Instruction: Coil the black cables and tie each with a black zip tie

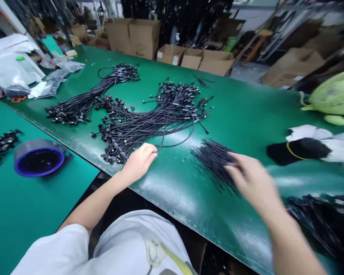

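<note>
My left hand rests curled on the green table, its fingers pinched on a thin black cable that loops out from a large heap of black cables with connectors. A second bundle of such cables lies further left. My right hand is blurred by motion and lies over a pile of thin black ties; its fingers touch the pile, and I cannot make out whether they are closed.
A roll of tape with a purple core sits on the lower left table. Plastic bags lie at the far left, cardboard boxes along the far edge. A banded black bundle and more black cables lie right.
</note>
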{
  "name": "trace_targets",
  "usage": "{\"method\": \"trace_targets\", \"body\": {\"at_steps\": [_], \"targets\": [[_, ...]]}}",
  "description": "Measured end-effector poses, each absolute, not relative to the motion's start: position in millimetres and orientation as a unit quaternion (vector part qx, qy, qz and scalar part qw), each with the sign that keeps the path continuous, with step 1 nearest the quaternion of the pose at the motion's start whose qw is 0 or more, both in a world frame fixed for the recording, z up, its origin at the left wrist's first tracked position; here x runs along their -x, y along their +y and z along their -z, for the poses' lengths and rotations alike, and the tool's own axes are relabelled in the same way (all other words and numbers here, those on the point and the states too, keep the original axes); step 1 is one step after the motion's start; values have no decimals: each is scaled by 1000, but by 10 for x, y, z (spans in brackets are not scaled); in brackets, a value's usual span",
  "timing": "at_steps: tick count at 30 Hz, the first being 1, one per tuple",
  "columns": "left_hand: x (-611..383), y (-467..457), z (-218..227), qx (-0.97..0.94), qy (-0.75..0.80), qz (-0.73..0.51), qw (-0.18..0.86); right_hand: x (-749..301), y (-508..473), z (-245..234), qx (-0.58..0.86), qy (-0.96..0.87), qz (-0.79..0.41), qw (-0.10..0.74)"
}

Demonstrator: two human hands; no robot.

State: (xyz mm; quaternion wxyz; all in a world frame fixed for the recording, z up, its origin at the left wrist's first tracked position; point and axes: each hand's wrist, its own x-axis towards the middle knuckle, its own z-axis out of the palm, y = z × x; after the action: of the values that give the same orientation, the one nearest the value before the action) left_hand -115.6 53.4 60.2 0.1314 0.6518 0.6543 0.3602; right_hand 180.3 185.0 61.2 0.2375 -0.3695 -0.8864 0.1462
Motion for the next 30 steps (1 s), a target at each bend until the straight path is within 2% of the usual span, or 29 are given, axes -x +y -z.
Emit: {"method": "trace_targets", "body": {"at_steps": [2,4,7,10,12,14,16,19,22,25,30], "targets": [[985,398,-761,-657,612,-382,220,-1465,1840,-618,336,-899,-182,214],[967,274,-829,-672,594,-370,240,-989,1974,-596,321,-904,-203,194],[1282,168,-749,-662,656,-339,127,-400,2451,-568,423,-856,-188,229],[1841,94,-621,-588,764,-264,-25,-170,2963,-545,538,-766,-247,250],[2145,38,-581,-526,810,-234,-110,-137,3144,-522,558,-735,-301,240],[2267,24,-554,-503,815,-245,-148,-122,3165,-516,545,-721,-360,232],[2193,110,-494,-553,781,-270,-112,-109,3088,-569,515,-706,-426,236],[1870,403,-326,-650,704,-286,26,-116,2974,-781,464,-684,-500,259],[1560,621,-265,-673,671,-280,132,-206,2969,-1053,437,-588,-593,335],[1441,531,-531,-675,639,-332,161,-392,2935,-1263,420,-499,-636,413],[1687,80,-1139,-651,609,-421,170,-612,2580,-1548,296,-628,-561,450]]}}
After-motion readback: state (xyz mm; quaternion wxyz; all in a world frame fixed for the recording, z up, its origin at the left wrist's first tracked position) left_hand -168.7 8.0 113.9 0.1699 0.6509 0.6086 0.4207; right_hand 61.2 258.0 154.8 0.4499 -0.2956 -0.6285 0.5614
